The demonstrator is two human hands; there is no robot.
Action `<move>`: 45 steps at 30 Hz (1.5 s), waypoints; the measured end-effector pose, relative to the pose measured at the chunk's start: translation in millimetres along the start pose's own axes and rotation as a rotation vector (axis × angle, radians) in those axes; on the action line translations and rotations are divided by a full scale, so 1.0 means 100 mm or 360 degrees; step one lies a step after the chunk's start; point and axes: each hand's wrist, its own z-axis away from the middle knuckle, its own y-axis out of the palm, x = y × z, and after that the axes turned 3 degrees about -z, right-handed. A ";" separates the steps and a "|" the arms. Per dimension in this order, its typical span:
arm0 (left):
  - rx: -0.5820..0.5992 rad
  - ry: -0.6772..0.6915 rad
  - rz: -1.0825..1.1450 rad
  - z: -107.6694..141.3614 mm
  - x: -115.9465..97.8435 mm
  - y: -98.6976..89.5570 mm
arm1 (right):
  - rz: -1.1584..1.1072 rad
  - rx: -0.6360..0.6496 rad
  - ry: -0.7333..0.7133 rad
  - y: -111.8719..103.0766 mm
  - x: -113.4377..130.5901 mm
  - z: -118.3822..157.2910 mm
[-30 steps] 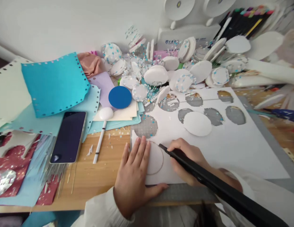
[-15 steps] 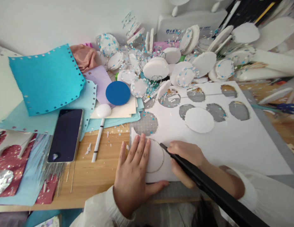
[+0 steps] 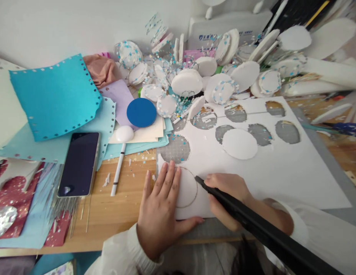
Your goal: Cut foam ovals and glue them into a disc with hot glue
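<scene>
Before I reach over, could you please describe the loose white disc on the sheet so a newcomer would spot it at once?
Find the large white sheet on the grey mat. Beyond the right hand, which holds a black tool, lies a flat white disc. Its neighbours are holes cut in the sheet; it alone is solid, overlapping one hole's edge.

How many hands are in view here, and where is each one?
2. The left hand lies flat, fingers spread, over the left part of the round outline on the white sheet; the right hand grips the black tool right of it.
</scene>
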 end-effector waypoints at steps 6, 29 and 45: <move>-0.0007 0.0018 0.0002 -0.01 0.01 0.01 | -0.0028 -0.0102 0.0084 -0.12 0.18 -0.09; -0.0070 -0.0034 0.0280 -0.01 0.05 0.02 | -0.0819 0.0766 0.0382 -0.31 0.11 -0.24; -0.0036 -0.0037 0.0326 -0.01 0.06 0.02 | -0.0568 0.0887 0.0360 -0.30 0.18 -0.37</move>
